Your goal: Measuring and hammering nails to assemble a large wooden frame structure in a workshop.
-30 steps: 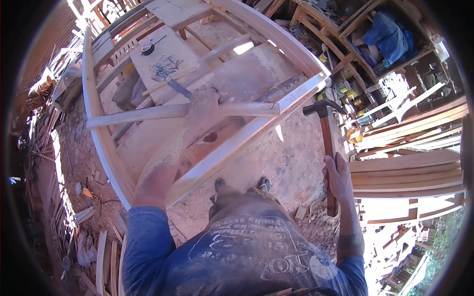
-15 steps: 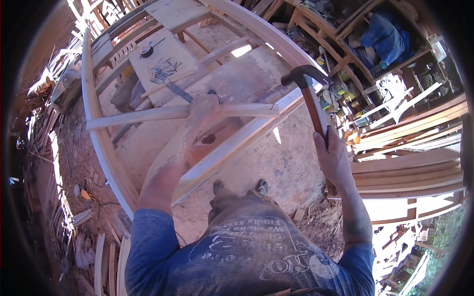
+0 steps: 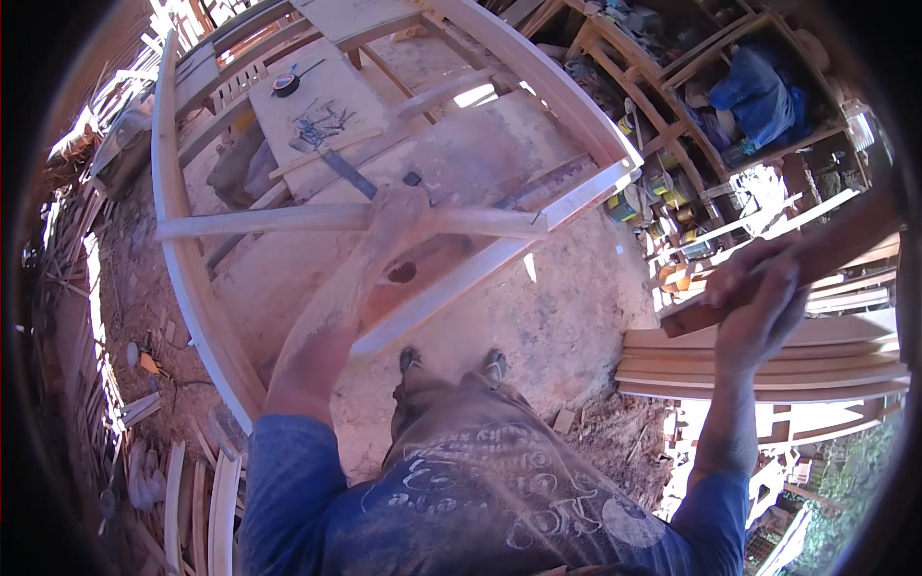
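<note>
Left grip: the wooden batten (image 3: 288, 221) is clasped by the left hand (image 3: 399, 216), near mid-length.
Right grip: the hammer (image 3: 836, 245) is clamped by its handle in the right hand (image 3: 764, 302); its head is lost in the dark rim.
Batten: laid across the near-left corner of the timber frame (image 3: 173, 182), its ends over the left and near rails.
Change: the hammer has been swung outward, well clear of the near rail; the batten has been kept pinned.
Nail (image 3: 536, 218): left standing proud at the batten's right end, now uncovered for striking.
</note>
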Available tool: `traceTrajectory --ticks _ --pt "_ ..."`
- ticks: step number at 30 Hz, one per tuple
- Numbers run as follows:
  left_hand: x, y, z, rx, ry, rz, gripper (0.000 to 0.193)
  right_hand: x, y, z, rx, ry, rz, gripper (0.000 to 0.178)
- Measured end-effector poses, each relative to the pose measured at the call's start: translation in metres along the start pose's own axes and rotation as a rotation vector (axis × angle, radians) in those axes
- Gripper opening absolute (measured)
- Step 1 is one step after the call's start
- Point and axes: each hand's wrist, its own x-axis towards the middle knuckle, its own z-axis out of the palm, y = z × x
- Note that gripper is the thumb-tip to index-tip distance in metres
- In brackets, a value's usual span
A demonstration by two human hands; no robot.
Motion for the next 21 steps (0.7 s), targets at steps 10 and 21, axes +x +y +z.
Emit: traceTrajectory --ticks 10,21 --pt "0.012 0.010 -0.013 -0.187 -0.050 -0.265 0.068 0.048 -0.035 -0.023 -0.385 -0.137 0.155 0.031" --pt "0.011 0.023 -0.026 -0.121 -0.172 -0.252 0.063 -0.017 0.046 -0.059 -0.829 -0.509 0.523 0.031"
